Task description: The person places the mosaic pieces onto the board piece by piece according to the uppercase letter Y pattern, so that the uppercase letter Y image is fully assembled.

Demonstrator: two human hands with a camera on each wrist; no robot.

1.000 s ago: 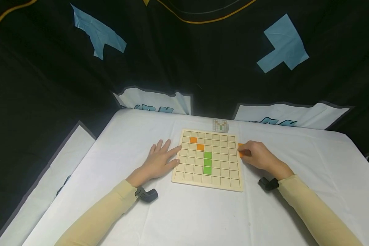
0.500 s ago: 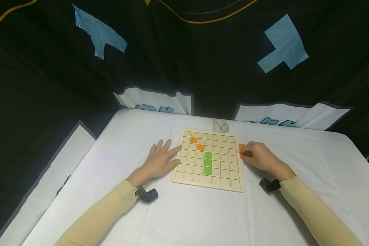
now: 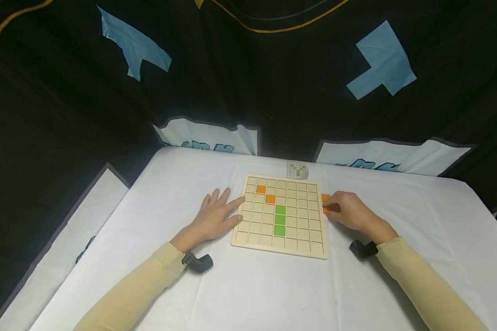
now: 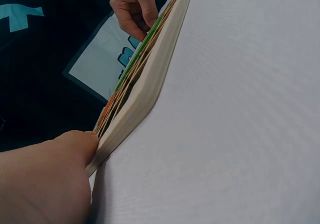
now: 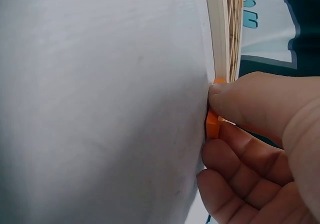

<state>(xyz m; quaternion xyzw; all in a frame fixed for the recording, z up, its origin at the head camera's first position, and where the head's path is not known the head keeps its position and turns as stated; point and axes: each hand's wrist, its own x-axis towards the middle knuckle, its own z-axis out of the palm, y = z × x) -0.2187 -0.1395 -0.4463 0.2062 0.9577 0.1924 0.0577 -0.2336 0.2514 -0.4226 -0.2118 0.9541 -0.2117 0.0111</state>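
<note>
A square wooden grid board (image 3: 252,239) lies flat on the white table. In its cells sit two orange square tiles (image 3: 261,189), set diagonally, and a column of green square tiles (image 3: 280,219). My left hand (image 3: 217,218) rests with spread fingers, its index fingertip and thumb touching the board's left edge. Beside the right edge my right hand (image 3: 349,209) pinches an orange tile (image 5: 213,126) between thumb and fingers, low at the tabletop. Another orange tile (image 3: 325,196) shows just beyond those fingertips. The hand partly hides the pinched tile.
Behind the board lies a small clear card or block with a printed grid pattern (image 3: 297,170). The white tablecloth (image 3: 265,294) spreads around the board. A black curtain (image 3: 273,92) with blue patches hangs behind the table.
My right hand has shifted slightly right and toward me, uncovering more of the farther orange tile, then stayed there. The left hand and the board have not visibly moved.
</note>
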